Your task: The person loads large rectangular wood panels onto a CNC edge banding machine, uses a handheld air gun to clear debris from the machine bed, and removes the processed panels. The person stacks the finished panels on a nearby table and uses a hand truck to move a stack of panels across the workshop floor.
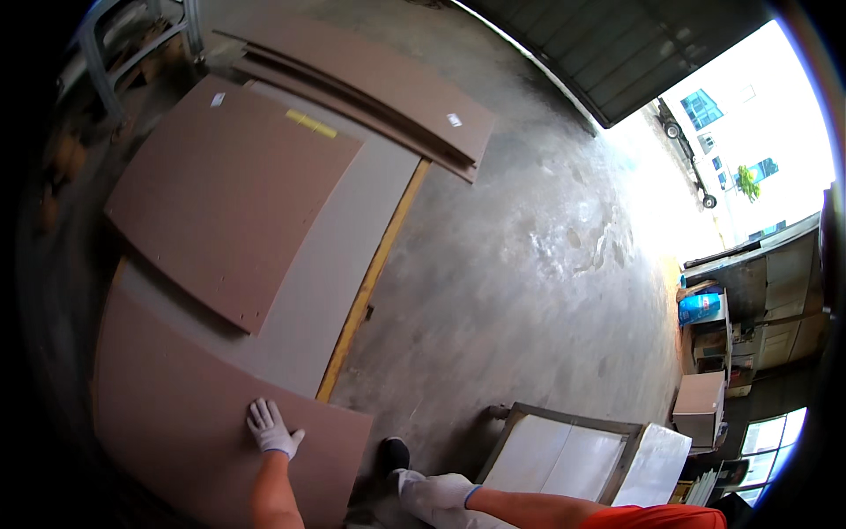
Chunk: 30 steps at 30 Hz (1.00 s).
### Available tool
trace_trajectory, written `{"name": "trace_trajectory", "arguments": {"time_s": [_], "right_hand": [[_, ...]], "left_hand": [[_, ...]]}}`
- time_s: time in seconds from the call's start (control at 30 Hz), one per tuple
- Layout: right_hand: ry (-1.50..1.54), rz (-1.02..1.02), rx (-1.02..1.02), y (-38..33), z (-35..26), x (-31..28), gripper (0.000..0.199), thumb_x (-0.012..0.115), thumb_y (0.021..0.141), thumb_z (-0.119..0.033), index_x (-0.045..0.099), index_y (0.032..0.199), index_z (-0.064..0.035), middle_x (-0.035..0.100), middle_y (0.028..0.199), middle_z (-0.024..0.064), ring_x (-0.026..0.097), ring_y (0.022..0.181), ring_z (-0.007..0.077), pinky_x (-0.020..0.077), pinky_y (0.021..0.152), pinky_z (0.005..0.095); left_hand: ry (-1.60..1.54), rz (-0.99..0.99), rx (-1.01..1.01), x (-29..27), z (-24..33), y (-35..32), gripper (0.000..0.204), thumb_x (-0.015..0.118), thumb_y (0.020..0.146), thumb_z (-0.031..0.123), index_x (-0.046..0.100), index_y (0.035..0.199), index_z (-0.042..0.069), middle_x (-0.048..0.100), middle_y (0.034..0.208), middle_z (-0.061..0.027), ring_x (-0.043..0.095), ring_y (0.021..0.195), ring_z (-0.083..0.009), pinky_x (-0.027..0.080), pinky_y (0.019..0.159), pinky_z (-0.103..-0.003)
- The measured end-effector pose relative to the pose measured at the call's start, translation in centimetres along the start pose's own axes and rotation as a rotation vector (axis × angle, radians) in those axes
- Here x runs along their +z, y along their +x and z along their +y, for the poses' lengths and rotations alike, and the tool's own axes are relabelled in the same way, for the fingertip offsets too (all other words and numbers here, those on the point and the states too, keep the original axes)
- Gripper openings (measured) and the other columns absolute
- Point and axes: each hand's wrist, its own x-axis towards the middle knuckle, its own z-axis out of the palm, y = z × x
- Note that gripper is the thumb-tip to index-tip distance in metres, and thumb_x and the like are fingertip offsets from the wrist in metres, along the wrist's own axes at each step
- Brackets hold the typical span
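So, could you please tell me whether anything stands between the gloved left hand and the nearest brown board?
Nothing visible does: the gloved left hand rests palm down on the nearest brown board.

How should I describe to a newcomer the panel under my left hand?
Find the grey board with the yellow edge. Over its end nearest you lies a brown panel. Unlike the labelled panel beyond, it bears your gloved left hand.
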Motion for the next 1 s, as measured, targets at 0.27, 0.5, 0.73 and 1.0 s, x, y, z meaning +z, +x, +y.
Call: {"name": "trace_trajectory", "arguments": {"time_s": [0.27,0.5,0.73,1.0], "right_hand": [[0.049,0.231,0.122,-10.4,9.6,-17.9,0.042,0.055,0.097,-0.046,0.073,0.12,-0.0163,0.076,0.107,0.0158,0.072,0.1,0.0373,0.0559,0.088,0.048],[0.063,0.5,0.27,-11.9,18.7,-32.6,0.038,0.058,0.096,-0.046,0.074,0.119,-0.0191,0.075,0.113,0.0156,0.073,0.101,0.0311,0.0568,0.088,0.0455],[0.189,0.711,0.29,-11.9,24.6,-46.1,0.085,0.07,0.088,-0.057,0.048,0.15,-0.0029,0.049,0.152,0.024,0.048,0.139,0.043,0.0412,0.115,0.0479],[0.146,0.628,0.227,-8.1,32.7,-60.7,0.084,0.075,0.079,-0.047,0.05,0.147,-0.0052,0.047,0.152,0.0224,0.045,0.139,0.0443,0.0414,0.113,0.0528]], "left_hand": [[-0.142,-0.423,-0.239,-9.6,7.0,6.0,0.075,0.066,0.091,0.059,0.061,0.14,0.002,0.055,0.15,-0.0228,0.058,0.134,-0.0388,0.046,0.113,-0.046],[-0.306,-0.089,0.087,-15.5,26.4,12.4,0.069,0.076,0.086,0.041,0.053,0.137,0.001,0.048,0.149,-0.0238,0.045,0.139,-0.0438,0.041,0.115,-0.05],[-0.119,0.259,0.188,-32.7,41.4,35.6,0.075,0.064,0.096,0.042,0.044,0.15,-0.006,0.038,0.159,-0.0239,0.034,0.149,-0.0439,0.024,0.126,-0.054],[0.058,0.663,0.321,-47.8,59.3,63.5,0.08,0.057,0.101,0.045,0.033,0.158,-0.005,0.028,0.166,-0.0242,0.027,0.154,-0.0434,0.018,0.129,-0.053]]}}
